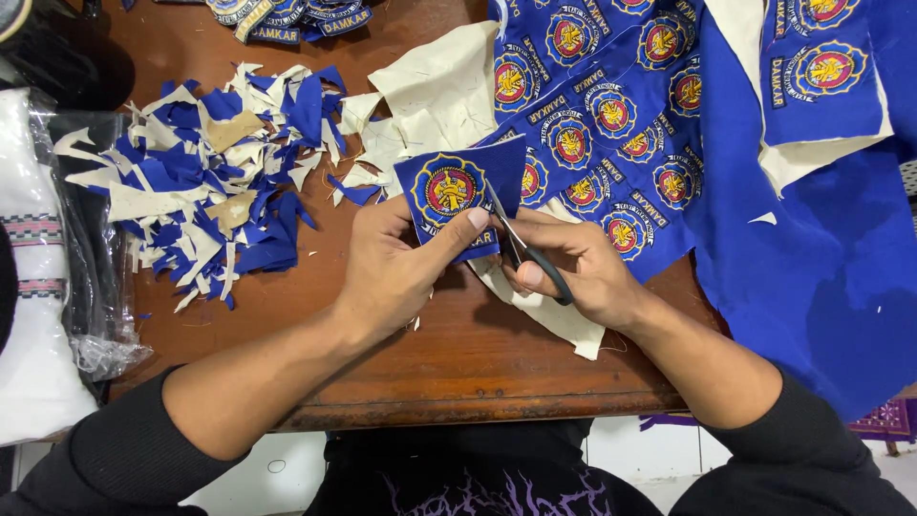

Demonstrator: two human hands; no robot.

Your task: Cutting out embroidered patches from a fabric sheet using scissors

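Pinching a blue embroidered patch [457,194] between thumb and fingers, the left hand [396,272] holds it up just above the wooden surface [458,354], a little toward its near edge and about midway along it. The right hand [583,272] lies directly to the patch's right, its fingers closed through the dark handles of a pair of scissors [525,250], whose blades point up and left and meet the patch's right-hand edge. The patch sits slightly tilted, its round emblem facing up, so the cut line runs along the side nearest the right hand. Whether the blades are parted or shut is hard to make out, since the patch and the thumb cover much of them. A pale backing sheet [549,315] lies under both hands. Blue and cream offcuts [205,182] heap near the surface's far left corner, and uncut blue cloth with more emblems [611,105] covers the far right.
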